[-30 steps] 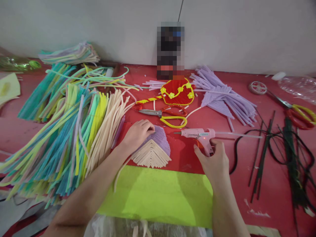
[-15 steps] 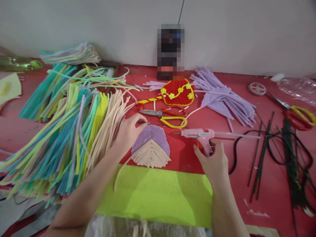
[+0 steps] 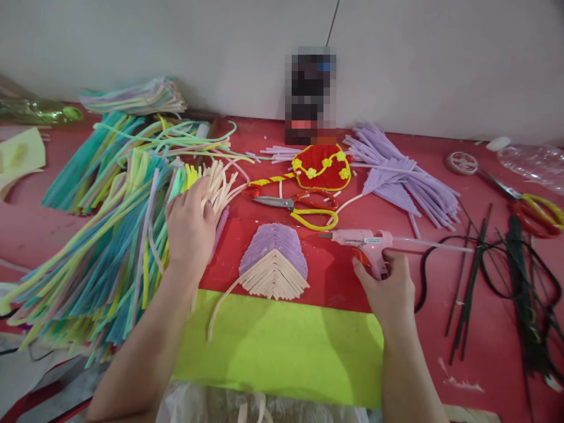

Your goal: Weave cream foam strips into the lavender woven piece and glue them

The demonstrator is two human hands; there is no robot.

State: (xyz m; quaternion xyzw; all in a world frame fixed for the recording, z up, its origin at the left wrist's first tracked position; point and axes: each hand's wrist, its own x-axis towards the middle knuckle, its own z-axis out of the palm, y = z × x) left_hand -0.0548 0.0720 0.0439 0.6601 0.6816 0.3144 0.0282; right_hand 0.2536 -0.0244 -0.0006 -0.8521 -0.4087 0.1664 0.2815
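My left hand [image 3: 190, 226] is over the cream pipe cleaners [image 3: 224, 183], its thumb apart from its curved fingers; the fingertips are partly hidden. My right hand [image 3: 390, 288] holds the handle of a pink glue gun [image 3: 359, 238], whose nozzle points left and whose clear glue stick sticks out behind. Between the hands lies a fan-shaped piece [image 3: 274, 261] of pipe cleaners, purple on top and cream in a chevron below. One loose cream strand trails from its lower left side.
Scissors [image 3: 315, 211] and a red-and-yellow pipe-cleaner fan [image 3: 324, 167] lie behind the piece. Colourful pipe cleaners [image 3: 110, 247] cover the left; purple ones [image 3: 405, 176] lie at the back right. Dark green stems [image 3: 520, 294] and more scissors [image 3: 535, 211] are far right. A yellow-green sheet [image 3: 282, 346] lies in front.
My left hand has moved left from the purple edge of the piece to the cream pipe cleaners, and its pinch has opened. My right hand stays on the glue gun.
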